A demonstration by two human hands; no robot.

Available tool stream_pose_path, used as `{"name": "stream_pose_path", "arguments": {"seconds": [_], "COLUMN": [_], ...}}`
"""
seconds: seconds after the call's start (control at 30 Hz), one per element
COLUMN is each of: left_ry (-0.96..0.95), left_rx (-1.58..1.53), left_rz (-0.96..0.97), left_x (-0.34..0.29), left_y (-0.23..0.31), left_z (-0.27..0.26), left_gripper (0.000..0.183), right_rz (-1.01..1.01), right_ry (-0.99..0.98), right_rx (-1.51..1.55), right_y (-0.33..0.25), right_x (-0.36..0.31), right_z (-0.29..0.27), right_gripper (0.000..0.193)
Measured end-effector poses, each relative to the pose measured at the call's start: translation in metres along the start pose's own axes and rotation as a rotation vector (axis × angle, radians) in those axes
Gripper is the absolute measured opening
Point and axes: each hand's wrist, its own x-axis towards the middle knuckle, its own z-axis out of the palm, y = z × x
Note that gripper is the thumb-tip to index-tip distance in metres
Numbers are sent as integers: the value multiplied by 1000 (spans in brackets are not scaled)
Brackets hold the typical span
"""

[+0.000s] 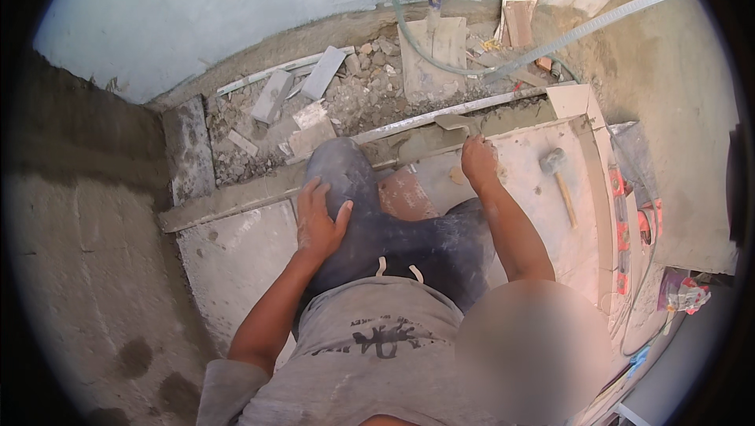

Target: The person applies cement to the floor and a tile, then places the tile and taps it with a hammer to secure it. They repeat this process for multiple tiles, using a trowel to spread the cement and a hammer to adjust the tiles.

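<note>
My right hand (480, 165) is closed round the handle of a trowel (456, 123). Its blade lies over a strip of wet mortar (425, 141) along the edge of the slab. On my left knee rests my left hand (318, 225), empty, with its fingers apart. To the right of my right arm, a mallet (565, 198) with a grey head and wooden handle lies on large pale tiles (527, 190). A reddish-brown patch (406, 195) shows on the surface between my knees.
Beyond the edge lie rubble (354, 96), grey offcuts (322, 72) and a shovel (432, 49) with its blade down. A green hose (409, 37) and a pale ribbed strip (590, 29) cross the far right. A red spirit level (621, 229) lies at the right. A blurred patch hides the lower right.
</note>
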Motion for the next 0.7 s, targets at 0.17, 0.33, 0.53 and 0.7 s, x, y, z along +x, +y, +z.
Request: {"name": "stream_pose_path", "arguments": {"seconds": [0.17,0.33,0.53,0.7], "left_ry": [-60,-144,-183,-177], "left_rx": [30,16,100,-17], "left_rz": [-70,-76,-48,-48], "left_x": [9,28,41,39], "left_y": [-7,-16,-26,-28], "left_z": [5,15,27,21], "left_gripper": [55,57,57,58], "right_rz": [48,23,-35,-5], "right_ry": [-3,-274,-288,-336], "right_rx": [493,1045,970,808], "right_y": [13,-8,-32,3], "right_x": [-8,-35,-38,-43], "right_z": [3,28,58,60], "right_gripper": [31,39,38,36]}}
